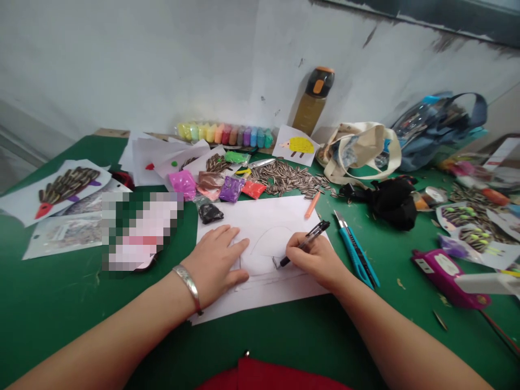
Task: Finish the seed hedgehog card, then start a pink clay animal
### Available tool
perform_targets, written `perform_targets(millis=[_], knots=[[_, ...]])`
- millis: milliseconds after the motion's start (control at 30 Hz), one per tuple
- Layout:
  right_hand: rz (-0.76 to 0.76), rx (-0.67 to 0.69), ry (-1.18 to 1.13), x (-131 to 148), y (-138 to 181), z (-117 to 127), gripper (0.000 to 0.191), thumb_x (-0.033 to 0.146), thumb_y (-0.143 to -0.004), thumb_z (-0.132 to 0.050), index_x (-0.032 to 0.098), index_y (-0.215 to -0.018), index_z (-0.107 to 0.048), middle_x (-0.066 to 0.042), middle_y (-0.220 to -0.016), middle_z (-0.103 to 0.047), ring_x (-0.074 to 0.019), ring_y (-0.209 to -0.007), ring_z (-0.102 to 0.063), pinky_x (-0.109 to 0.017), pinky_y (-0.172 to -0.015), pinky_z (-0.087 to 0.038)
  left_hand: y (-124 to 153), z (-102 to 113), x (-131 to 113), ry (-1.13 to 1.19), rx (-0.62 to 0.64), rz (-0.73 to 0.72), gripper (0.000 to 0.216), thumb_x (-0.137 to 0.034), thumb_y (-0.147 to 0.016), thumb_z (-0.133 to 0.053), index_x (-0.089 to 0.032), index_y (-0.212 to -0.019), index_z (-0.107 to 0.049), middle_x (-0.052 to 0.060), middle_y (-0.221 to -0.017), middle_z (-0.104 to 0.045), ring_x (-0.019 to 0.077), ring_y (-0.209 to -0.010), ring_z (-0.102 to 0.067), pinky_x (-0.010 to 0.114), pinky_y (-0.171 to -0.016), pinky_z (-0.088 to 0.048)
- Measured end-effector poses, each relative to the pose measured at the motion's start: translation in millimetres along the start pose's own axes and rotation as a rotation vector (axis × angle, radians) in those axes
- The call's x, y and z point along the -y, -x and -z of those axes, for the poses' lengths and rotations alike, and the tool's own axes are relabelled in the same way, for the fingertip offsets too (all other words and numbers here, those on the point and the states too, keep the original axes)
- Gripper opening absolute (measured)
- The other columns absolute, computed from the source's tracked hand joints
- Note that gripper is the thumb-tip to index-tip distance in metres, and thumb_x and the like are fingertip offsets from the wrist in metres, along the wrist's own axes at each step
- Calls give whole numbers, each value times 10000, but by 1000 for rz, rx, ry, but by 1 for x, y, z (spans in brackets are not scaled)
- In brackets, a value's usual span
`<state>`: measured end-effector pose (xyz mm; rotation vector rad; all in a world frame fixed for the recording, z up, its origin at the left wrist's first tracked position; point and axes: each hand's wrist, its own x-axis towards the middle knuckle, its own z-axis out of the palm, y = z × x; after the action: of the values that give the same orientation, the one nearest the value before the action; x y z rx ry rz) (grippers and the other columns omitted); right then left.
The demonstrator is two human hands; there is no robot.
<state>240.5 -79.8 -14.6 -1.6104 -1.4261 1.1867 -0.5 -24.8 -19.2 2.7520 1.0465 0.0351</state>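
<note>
White paper [227,298] lies in front of me on the green table, with thin lines drawn on it: a curved arch and a small dark mark below. My left hand [221,260] rests flat on the paper's left side, fingers spread. In my right hand [314,257] is a black pen [314,234], its tip at the small mark on the paper. An orange crayon-like stick [312,205] lies at the sheet's upper right edge. Right of the sheet is a blue utility knife [356,252]. A black clay packet [210,212] sits on the upper left corner.
Behind the paper are purple [232,189] and red [254,188] packets and a pile of sunflower seeds [280,176]. A bottle [313,103] stands by the wall. At left lies a seed hedgehog picture [67,187]; at right, a black cloth item [392,203] and magenta device [447,276].
</note>
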Motion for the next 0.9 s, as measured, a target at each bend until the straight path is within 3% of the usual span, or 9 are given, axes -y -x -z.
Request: perform_targets(millis=[900], knots=[[34, -74, -75, -7, -3, -3, 116, 244, -735, -537, 189, -640, -574, 50, -543, -496, -107, -541, -417, -242, -519, -323, -5, -2, 4, -27, 34, 19, 572, -418, -759, -692, -189, -1273, -591, 166, -1360, -495, 344, -1275, -424, 466, -1090, -334]])
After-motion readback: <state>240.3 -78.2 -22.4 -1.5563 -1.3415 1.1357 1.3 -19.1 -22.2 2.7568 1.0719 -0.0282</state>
